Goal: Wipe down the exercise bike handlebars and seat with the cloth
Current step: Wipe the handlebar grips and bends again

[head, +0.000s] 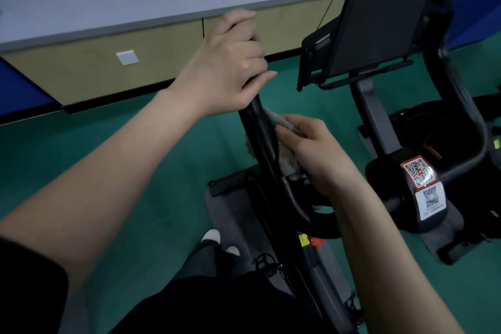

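Observation:
A black handlebar (260, 133) of the exercise bike rises through the middle of the head view. My left hand (230, 65) grips its upper end with the fingers curled round it. Lower down, my right hand (317, 149) holds a grey fluffy cloth (287, 160) pressed against the right side of the bar. Part of the cloth wraps behind the bar and shows at its left edge. The bike's seat is not visible.
A second exercise bike stands to the right, with a dark screen (379, 22) and QR stickers (418, 175) on its housing. The floor (135, 171) is green. A long counter (135, 3) runs along the back. My feet (214, 237) and a pedal (267, 262) lie below.

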{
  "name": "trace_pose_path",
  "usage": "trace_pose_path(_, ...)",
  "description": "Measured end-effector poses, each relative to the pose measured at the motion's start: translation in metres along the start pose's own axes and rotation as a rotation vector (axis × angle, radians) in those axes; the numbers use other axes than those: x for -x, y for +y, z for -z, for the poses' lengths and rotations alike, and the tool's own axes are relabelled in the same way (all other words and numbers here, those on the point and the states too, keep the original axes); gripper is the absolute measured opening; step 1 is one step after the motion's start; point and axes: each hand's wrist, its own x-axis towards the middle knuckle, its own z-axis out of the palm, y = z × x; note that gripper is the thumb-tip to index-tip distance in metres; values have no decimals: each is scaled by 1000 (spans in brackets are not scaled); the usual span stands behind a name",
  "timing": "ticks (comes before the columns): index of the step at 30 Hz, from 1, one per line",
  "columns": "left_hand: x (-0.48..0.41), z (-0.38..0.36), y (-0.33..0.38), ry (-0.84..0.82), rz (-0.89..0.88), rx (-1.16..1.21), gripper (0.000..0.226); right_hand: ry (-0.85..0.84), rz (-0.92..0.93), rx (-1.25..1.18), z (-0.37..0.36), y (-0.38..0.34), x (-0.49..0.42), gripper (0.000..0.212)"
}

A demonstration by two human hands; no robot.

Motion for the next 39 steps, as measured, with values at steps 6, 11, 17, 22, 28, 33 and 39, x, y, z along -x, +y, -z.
trace_pose_path(6, -2, -1, 2, 29, 22, 25, 38, 272, 150, 339, -6, 6, 51, 28)
trace_pose_path(11, 0, 0, 0, 38, 8, 41, 38, 508, 259, 462, -31, 9, 59, 26)
trace_pose_path(17, 0, -2, -10, 56, -73, 136, 37, 801, 257, 444, -51, 7, 54, 16)
trace_pose_path(22, 1, 0, -19, 63, -184, 212, 32, 1113, 205, 416, -84, -2, 38, 10)
trace_pose_path(28, 1, -2, -28, 96, -285, 262, 35, 1527, 210, 417, -131, -7, 12, 15)
trace_pose_path(33, 2, -5, -34, 123, -319, 321, 32, 1831, 153, 407, -155, 2, 7, 15)
trace_pose_path(39, 2, -7, -40, 72, -351, 426, 31, 1980, 108, 308, -170, -11, -31, 15)
